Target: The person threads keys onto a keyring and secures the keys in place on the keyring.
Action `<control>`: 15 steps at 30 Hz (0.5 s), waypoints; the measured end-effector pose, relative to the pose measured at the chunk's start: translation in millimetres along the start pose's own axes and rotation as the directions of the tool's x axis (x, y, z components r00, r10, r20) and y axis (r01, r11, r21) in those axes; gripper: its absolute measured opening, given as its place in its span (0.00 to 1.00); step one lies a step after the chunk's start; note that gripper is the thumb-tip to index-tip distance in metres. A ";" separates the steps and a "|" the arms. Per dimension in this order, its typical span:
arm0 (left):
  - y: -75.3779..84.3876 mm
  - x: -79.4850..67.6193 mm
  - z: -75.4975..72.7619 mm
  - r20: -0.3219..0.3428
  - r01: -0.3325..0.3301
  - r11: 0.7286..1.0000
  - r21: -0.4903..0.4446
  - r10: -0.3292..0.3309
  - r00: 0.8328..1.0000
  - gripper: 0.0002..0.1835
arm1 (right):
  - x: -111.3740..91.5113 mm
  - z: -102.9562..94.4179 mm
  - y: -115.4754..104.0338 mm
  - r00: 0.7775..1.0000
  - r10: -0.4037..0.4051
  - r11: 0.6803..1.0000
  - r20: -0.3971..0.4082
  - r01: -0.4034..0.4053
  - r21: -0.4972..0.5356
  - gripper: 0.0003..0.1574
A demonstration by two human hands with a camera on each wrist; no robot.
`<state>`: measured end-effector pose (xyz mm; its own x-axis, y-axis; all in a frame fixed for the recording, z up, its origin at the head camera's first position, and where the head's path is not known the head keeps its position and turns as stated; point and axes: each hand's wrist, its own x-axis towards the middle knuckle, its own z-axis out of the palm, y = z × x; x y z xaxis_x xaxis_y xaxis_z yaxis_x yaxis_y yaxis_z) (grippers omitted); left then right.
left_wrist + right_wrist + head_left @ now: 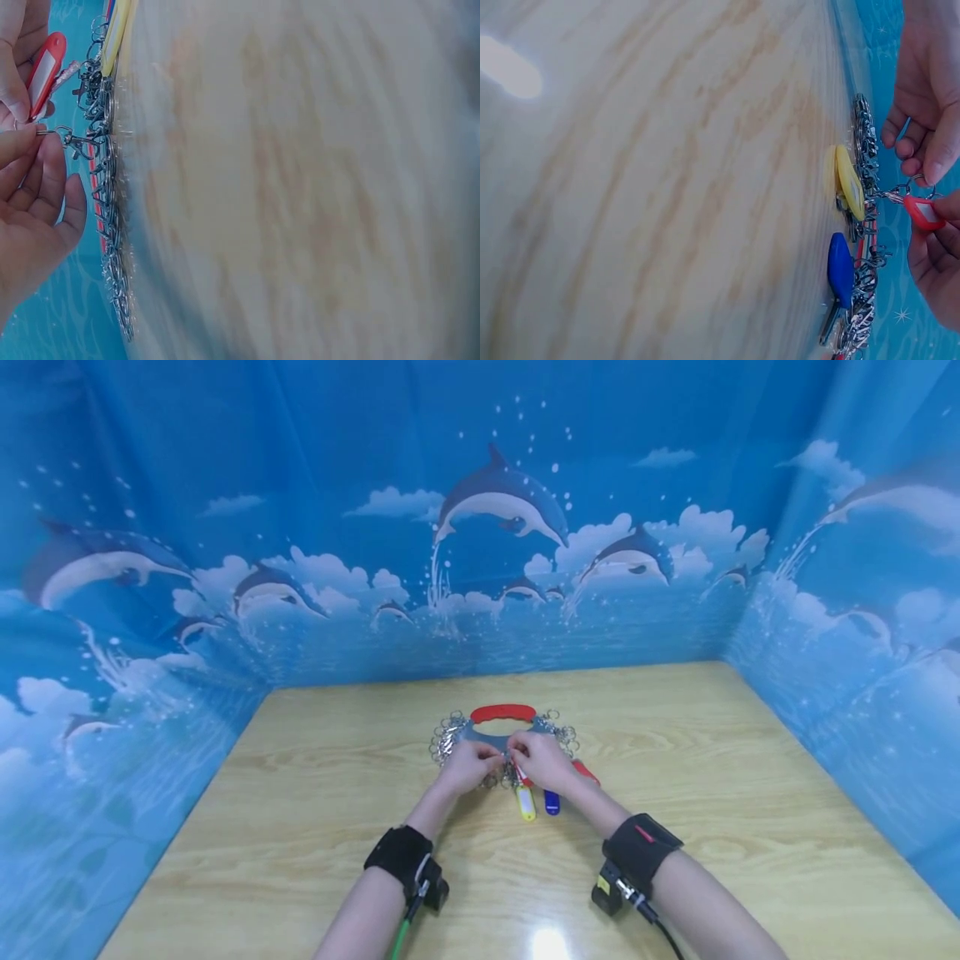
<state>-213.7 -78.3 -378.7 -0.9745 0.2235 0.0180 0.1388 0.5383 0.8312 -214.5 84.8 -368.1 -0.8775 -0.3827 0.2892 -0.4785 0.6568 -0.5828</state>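
Between both hands lies a grey holder with a red handle [502,713], its edge hung with many metal snap hooks and rings [111,217]. My left hand [468,765] pinches a metal ring [919,180] joined to one of the hooks, thumb against fingertips. Close beside it, my right hand [542,760] pinches a red key tag [46,75] with a white label at that same ring. Whether the tag's own loop is threaded on the ring is too small to tell. A yellow key tag [527,803] and a blue key tag [552,802] hang at the holder's near edge.
Another red tag [586,772] lies by the right wrist, partly hidden. Underneath is a wood-grain table [315,860], with a blue dolphin-print curtain [337,527] around its back and sides. Each wrist wears a black strap with a camera and cable.
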 end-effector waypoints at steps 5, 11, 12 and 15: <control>1.2 0.0 0.9 -0.017 -0.017 1.000 0.024 0.017 1.000 0.08 | -1.2 1.6 -0.7 1.000 -0.024 1.000 -0.002 0.024 -0.020 0.05; 1.3 0.0 1.5 -0.036 0.004 1.000 0.002 -0.004 0.999 0.07 | -0.7 -0.3 -3.4 0.999 -0.051 0.998 -0.012 0.050 -0.034 0.04; 0.3 -0.1 1.7 -0.041 0.000 1.000 0.001 0.000 0.999 0.06 | -0.5 -0.8 -3.7 0.999 -0.045 0.999 -0.007 0.045 -0.029 0.04; -1.2 0.2 2.1 -0.042 0.002 1.000 -0.001 -0.002 0.999 0.06 | -0.1 -2.5 -3.6 1.000 -0.014 1.000 0.000 0.014 -0.008 0.04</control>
<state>-213.7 -77.2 -380.8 -0.9813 0.1881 0.0397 0.1367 0.5377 0.8320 -212.7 84.1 -364.2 -0.8709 -0.3913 0.2973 -0.4906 0.6567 -0.5728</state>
